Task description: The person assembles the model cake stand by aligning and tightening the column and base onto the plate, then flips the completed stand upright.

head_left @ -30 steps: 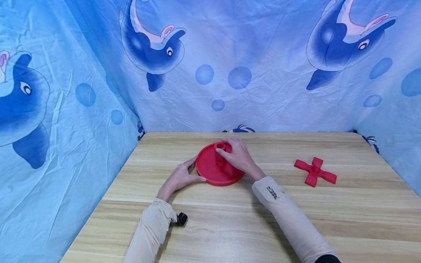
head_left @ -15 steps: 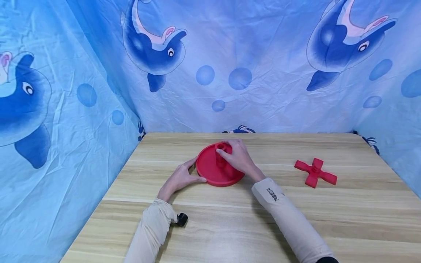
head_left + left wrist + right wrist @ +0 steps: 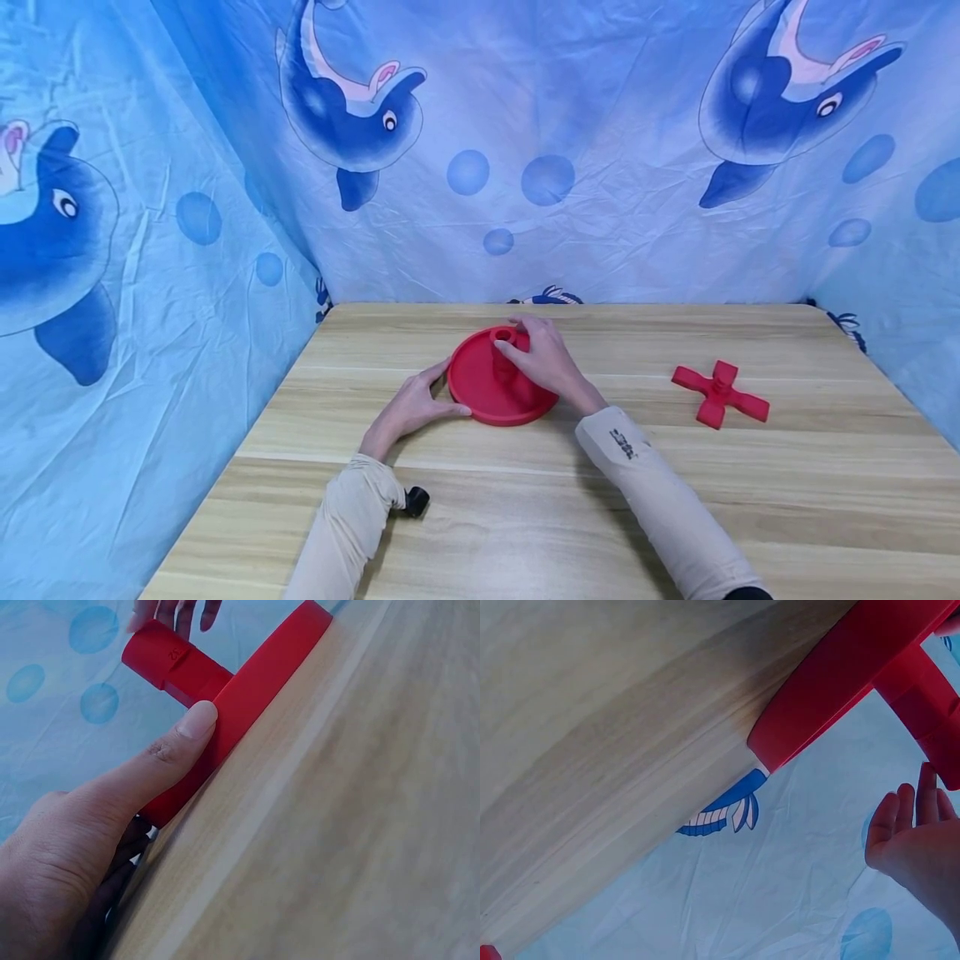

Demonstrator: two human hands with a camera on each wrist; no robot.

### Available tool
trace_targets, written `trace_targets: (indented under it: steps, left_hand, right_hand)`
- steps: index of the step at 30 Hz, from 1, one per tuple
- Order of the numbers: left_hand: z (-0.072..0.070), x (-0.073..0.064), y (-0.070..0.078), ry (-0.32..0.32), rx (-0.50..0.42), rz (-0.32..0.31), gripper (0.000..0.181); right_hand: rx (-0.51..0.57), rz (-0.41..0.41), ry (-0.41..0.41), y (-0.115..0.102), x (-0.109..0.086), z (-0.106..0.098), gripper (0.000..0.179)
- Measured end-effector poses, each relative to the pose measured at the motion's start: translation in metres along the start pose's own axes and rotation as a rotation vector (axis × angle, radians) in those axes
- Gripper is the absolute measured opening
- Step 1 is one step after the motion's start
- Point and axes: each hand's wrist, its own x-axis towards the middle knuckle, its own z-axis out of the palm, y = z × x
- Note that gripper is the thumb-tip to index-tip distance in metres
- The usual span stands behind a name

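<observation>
A shallow red round tray (image 3: 472, 379) with a raised rim lies on the table. From its middle rises an upright red post (image 3: 504, 360), hollow at the top; the left wrist view shows stepped sections and a "32" marking on the post (image 3: 180, 664). My left hand (image 3: 412, 404) holds the tray's left side, thumb on the front rim and fingers farther back. My right hand (image 3: 546, 354) has its thumb at the near side of the post's top and a fingertip at the far side, pinching it. The right wrist view shows the other fingers (image 3: 906, 806) extended loosely.
A red four-armed cross piece (image 3: 720, 393) with a raised hub lies to the right on the wooden table (image 3: 495, 508). Blue cloth (image 3: 600, 242) printed with dolphins hangs behind the table and at its sides. A black camera (image 3: 415, 501) sits by the left wrist.
</observation>
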Motion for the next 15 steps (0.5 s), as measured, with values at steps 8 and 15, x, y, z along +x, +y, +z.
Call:
trace_targets:
  steps: [8, 15]
  left_hand:
    - [0.0001, 0.0, -0.0002, 0.003, 0.001, -0.008, 0.112]
    - [0.0002, 0.0001, 0.0004, 0.003, 0.006, -0.009, 0.112]
  right_hand:
    - [0.012, -0.032, -0.033, 0.0002, -0.0001, -0.002, 0.054]
    - [0.023, -0.059, -0.037, 0.0029, 0.0011, -0.0003, 0.051]
